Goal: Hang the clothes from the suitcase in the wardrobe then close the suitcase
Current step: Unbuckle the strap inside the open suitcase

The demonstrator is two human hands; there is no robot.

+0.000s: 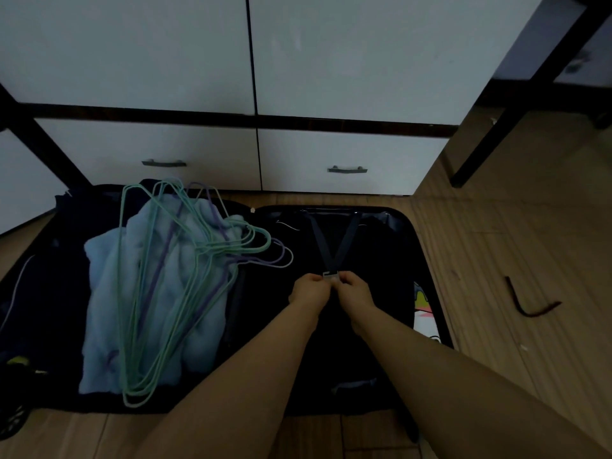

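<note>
Suitcase (427, 260) lies open: your left hand (309, 293) and right hand (354, 293) pinch one strap buckle (331, 275); one blue garment (145, 293) under perhaps six hangers (185, 260).

Both forearms are bare to the frame's edge, left hand (309, 291) and right hand (354, 291) seemingly without rings.

Open dark suitcase (427, 260) on floor, pale-blue clothes (109, 293) inside.

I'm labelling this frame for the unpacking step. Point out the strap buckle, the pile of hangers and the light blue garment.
strap buckle (330, 275), head view, its pale clasp.
pile of hangers (212, 246), head view, the gathered necks.
light blue garment (106, 293), head view, its left fold.
</note>
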